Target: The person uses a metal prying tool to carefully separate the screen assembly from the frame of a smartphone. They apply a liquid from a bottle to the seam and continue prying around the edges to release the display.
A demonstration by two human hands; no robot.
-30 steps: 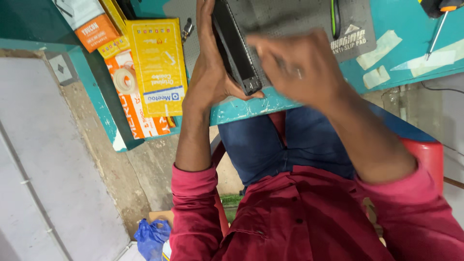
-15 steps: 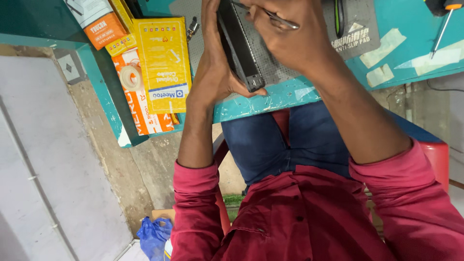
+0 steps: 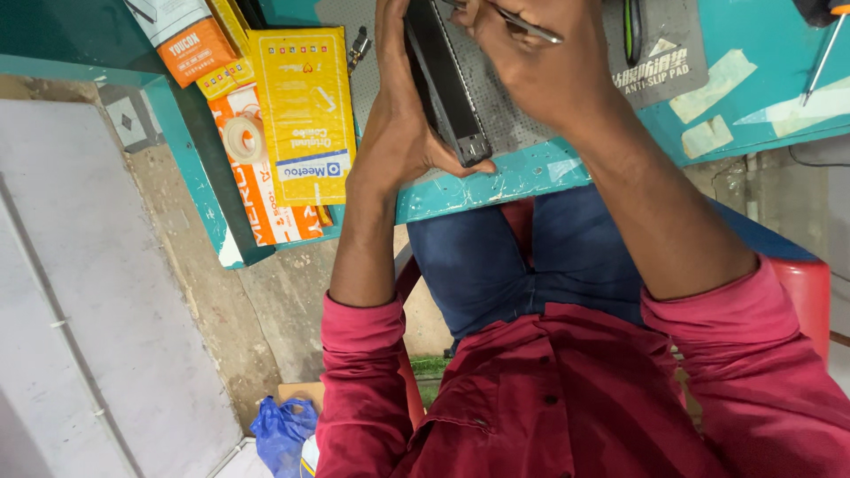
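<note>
A teal workbench (image 3: 531, 177) fills the far side, with a grey mat (image 3: 660, 53) on it, above a concrete floor (image 3: 159, 354). Yellow and orange packets (image 3: 301, 106) lie at the left. The left hand (image 3: 398, 133) grips a dark flat device (image 3: 447, 84) on edge, long axis running near to far. Just right of it, the right hand (image 3: 540, 71) is closed on thin metal tweezers (image 3: 522, 22). A screwdriver (image 3: 823, 40) lies far right.

My left hand (image 3: 403, 133) and right hand (image 3: 540, 66) meet above the mat (image 3: 522, 124) on the table (image 3: 761, 115); packets (image 3: 301, 106) lie to their left, a screwdriver (image 3: 823, 44) right.
</note>
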